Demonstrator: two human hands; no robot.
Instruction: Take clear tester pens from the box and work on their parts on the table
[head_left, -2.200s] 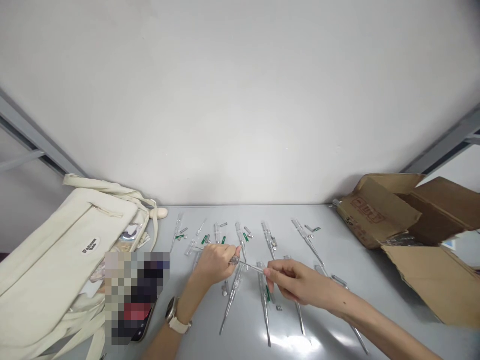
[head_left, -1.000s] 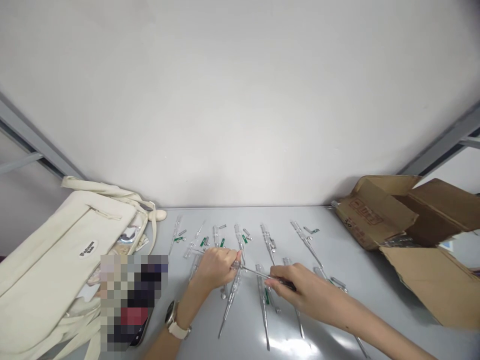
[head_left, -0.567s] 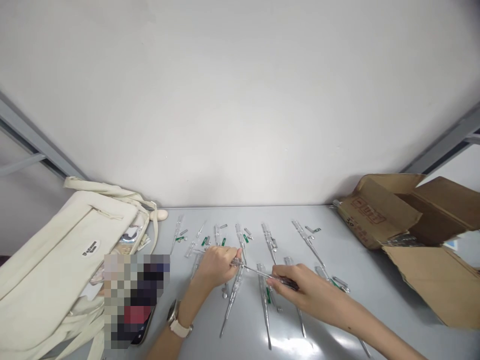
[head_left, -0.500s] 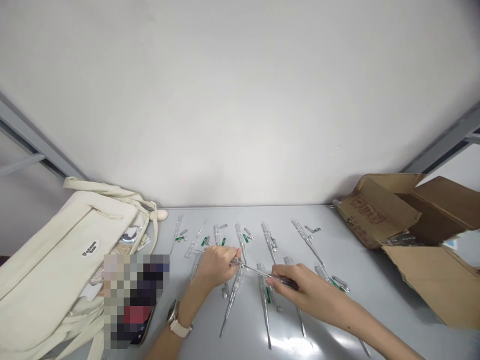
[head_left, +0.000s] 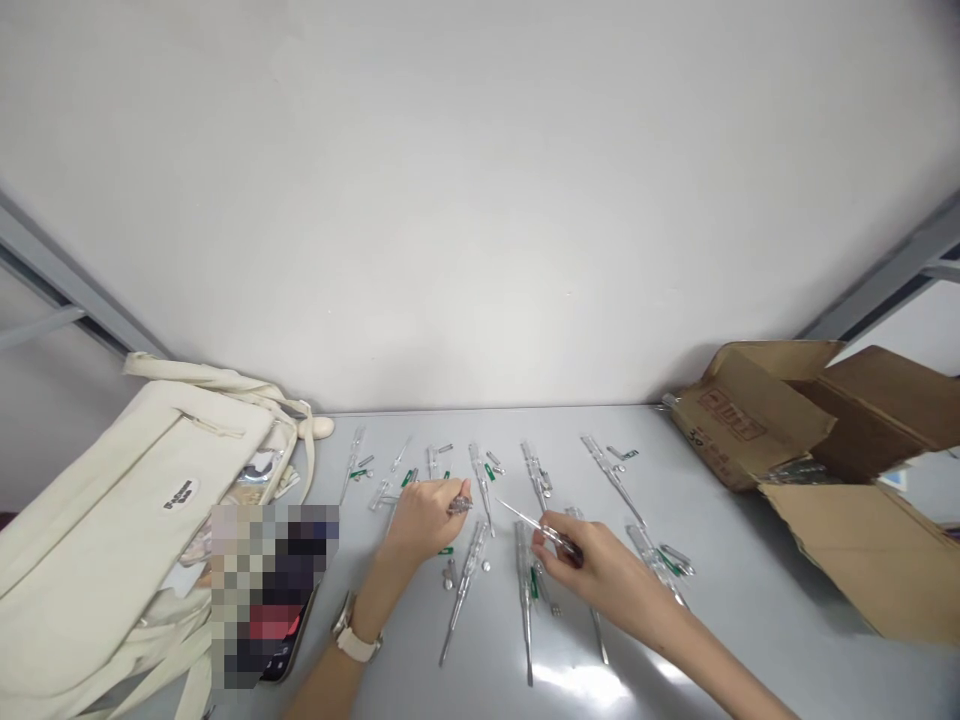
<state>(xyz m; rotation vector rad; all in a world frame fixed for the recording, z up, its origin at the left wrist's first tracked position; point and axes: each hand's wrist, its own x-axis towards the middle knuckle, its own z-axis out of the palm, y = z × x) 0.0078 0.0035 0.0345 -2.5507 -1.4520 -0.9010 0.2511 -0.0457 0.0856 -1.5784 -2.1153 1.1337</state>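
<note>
My left hand (head_left: 429, 518) is closed around a clear-handled tester screwdriver, whose handle end (head_left: 460, 505) sticks out past the thumb. My right hand (head_left: 589, 560) grips another screwdriver (head_left: 551, 532) by its clear handle, its thin shaft pointing up and left. The tip is a short way from the piece in my left hand, not touching it. Below and between the hands lie a tester screwdriver (head_left: 465, 590) and a small round silver piece (head_left: 486, 566). A further tester screwdriver (head_left: 523, 600) rests beside my right hand, near a green strip (head_left: 535, 582).
Several clear tester screwdrivers (head_left: 611, 475) with small metal parts and green strips lie in rows on the grey table (head_left: 360, 690). A cream bag (head_left: 135, 510) and a partly blurred phone (head_left: 289, 650) are at left. An open cardboard box (head_left: 750, 420) stands at right.
The screwdriver tip in my right hand has moved up, away from the end of the left-held tester. My left hand has shifted slightly up and left. A small round piece now shows below.
</note>
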